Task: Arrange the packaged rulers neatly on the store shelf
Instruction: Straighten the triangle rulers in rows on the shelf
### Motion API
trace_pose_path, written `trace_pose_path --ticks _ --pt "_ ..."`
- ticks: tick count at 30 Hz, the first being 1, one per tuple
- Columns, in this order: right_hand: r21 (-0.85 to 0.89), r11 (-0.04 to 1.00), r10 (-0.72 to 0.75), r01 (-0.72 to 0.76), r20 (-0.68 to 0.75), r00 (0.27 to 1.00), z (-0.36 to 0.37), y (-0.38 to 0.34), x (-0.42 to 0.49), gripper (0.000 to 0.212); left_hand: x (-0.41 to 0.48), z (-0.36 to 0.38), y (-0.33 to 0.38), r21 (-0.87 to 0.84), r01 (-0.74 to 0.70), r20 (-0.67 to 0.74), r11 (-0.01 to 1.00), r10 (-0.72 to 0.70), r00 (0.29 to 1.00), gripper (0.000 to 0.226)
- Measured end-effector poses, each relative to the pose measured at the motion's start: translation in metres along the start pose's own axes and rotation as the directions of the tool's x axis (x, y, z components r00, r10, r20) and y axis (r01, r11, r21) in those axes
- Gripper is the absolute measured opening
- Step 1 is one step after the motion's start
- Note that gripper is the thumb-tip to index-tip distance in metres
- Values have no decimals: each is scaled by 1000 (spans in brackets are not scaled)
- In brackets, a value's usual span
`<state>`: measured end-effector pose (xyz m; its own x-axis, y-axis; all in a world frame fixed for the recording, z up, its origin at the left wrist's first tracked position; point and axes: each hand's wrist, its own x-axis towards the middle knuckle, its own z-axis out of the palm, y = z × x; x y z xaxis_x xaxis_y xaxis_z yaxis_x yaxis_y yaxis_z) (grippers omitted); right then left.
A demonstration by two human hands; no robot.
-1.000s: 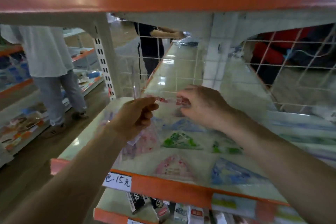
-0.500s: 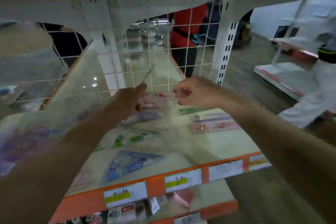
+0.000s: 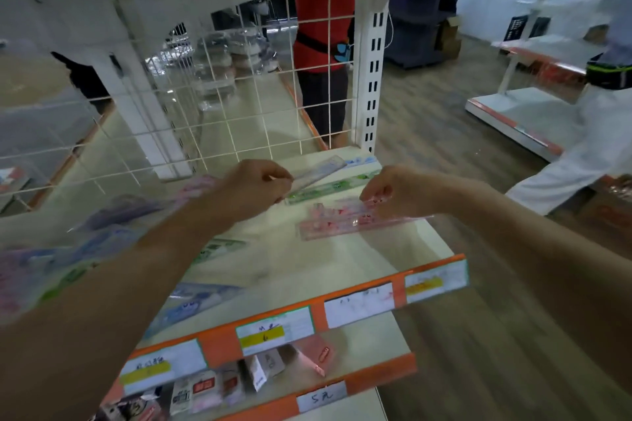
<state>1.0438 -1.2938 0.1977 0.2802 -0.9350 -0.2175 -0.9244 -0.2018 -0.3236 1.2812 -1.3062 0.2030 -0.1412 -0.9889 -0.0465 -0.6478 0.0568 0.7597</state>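
Ruler pkgs (image 3: 355, 219) clear glossy plastic, shelf (image 3: 386, 249) smooth painted metal.

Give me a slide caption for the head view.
Left hand holds a clear ruler while right hand pinches a pink ruler at the shelf.

A shop, seemingly stationery: shelf (image 3: 359, 251) edged with price labels (image 3: 275, 331), stocked with packets.

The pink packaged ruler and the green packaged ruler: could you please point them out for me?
Pink packaged ruler (image 3: 352, 223), head view, middle of its length.
Green packaged ruler (image 3: 331, 187), head view, middle of its length.
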Motion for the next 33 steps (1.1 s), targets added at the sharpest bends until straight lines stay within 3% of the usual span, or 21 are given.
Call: trace_pose_path --ticks 5,9,13,15,18,20,24,26,30,33 --pt "-100 995 -21 22 11 1000 12 6 7 16 -4 6 11 42 -39 16 998 38 999 21" --pt "-45 998 -51 50 -22 998 4 11 2 35 -5 7 20 93 -71 11 993 70 997 18" --pt "37 992 -97 119 -363 927 -24 15 -3 29 -3 9 29 162 -121 28 979 118 993 17" --pt "128 977 -100 170 -432 896 -33 9 -5 26 -2 15 37 204 -193 35 960 190 981 18" --pt "40 975 -205 217 -199 958 -35 -5 -8 30 0 25 50 208 -308 48 928 304 951 18" --pt "84 974 -198 209 -119 973 -32 -3 -7 27 0 27 55 191 -314 82 930 304 949 15" --pt "178 962 -155 206 -263 952 -32 17 -10 24 4 18 50 68 -39 215 997 23 976 23" --pt "159 961 -172 227 -297 939 -33 21 -11 23 4 17 47 -32 47 275 998 -36 961 23" --pt "105 972 -170 209 -293 941 -33 20 -12 27 2 23 46 -195 11 189 981 27 982 27" --pt "54 984 -143 167 -303 942 -33 18 -10 36 1 22 44 -84 -95 107 992 104 989 41"
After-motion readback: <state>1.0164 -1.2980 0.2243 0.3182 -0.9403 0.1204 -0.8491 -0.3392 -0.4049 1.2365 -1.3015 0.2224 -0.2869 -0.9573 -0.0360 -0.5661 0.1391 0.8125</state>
